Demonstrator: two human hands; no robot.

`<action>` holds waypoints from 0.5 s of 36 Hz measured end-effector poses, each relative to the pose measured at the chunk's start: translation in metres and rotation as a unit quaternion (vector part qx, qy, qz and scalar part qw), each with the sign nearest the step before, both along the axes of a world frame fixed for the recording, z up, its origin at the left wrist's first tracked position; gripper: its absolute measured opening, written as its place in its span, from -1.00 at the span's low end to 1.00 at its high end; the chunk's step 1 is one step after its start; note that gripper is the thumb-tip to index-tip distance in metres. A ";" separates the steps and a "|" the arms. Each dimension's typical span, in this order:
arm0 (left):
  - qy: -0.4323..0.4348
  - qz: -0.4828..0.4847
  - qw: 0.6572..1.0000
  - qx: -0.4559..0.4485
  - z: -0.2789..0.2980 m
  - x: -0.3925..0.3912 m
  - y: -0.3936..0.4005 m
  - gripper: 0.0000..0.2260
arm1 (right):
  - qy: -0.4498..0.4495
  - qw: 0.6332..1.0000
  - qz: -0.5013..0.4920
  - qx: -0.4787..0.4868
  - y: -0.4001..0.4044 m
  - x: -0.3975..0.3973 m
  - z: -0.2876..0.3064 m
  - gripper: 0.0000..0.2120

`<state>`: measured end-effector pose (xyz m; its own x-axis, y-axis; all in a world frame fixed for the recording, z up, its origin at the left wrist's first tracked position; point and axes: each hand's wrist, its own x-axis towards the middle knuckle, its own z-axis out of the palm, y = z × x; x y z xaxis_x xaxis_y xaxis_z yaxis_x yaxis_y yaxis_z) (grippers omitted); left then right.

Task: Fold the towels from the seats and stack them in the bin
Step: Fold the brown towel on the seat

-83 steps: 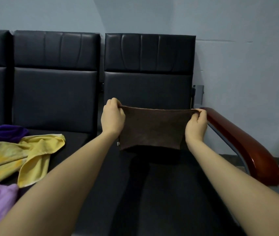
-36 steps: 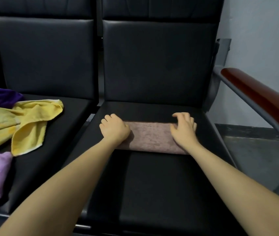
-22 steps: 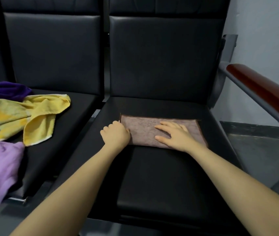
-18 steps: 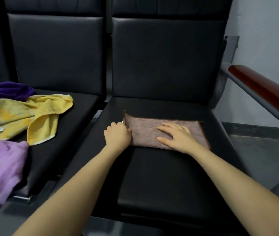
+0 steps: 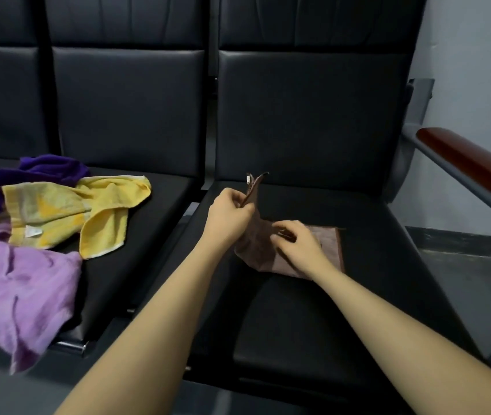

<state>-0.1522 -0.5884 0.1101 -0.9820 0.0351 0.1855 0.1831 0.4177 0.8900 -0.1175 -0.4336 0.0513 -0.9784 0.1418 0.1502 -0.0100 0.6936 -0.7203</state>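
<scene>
A brown towel (image 5: 326,245) lies on the right black seat (image 5: 298,310), its right part flat. My left hand (image 5: 229,218) pinches its left end and holds it raised off the seat, the corner sticking up. My right hand (image 5: 296,245) rests on the middle of the towel with fingers curled, seeming to pinch a fold there. On the left seat lie a yellow towel (image 5: 88,211), a light purple towel (image 5: 25,295) hanging over the front edge, and a dark purple towel (image 5: 43,172) behind them. No bin is in view.
Black padded seat backs (image 5: 307,115) stand behind both seats. A red-brown wooden armrest (image 5: 474,169) on a grey metal frame runs along the right side. Grey floor and a pale wall lie beyond it.
The towel lay flat under both hands half a second ago. My left hand has since lifted its left end up and rightward, and my right hand's fingers have curled on the middle.
</scene>
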 end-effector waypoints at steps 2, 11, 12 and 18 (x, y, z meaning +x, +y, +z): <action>0.002 -0.025 1.000 0.007 0.006 0.003 0.004 -0.90 | 0.030 0.997 -0.061 -0.033 0.008 0.004 0.007 -0.81; -0.109 -0.252 0.958 -0.085 -0.003 0.031 0.047 -0.82 | -0.017 0.981 -0.182 0.060 0.047 0.031 0.024 -0.48; -0.087 -0.234 0.960 -0.128 -0.007 0.031 0.050 -0.78 | -0.044 0.979 -0.179 0.089 0.048 0.033 0.024 -0.47; -0.001 -0.101 0.969 -0.223 -0.024 0.030 0.054 -0.75 | -0.124 0.961 -0.182 0.170 0.042 0.034 0.019 -0.61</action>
<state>-0.1221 -0.5343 0.0859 -0.9471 0.3033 0.1048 0.2994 0.7174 0.6290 -0.0832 -0.3919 0.0701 -0.8854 0.4646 0.0171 0.4197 0.8145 -0.4005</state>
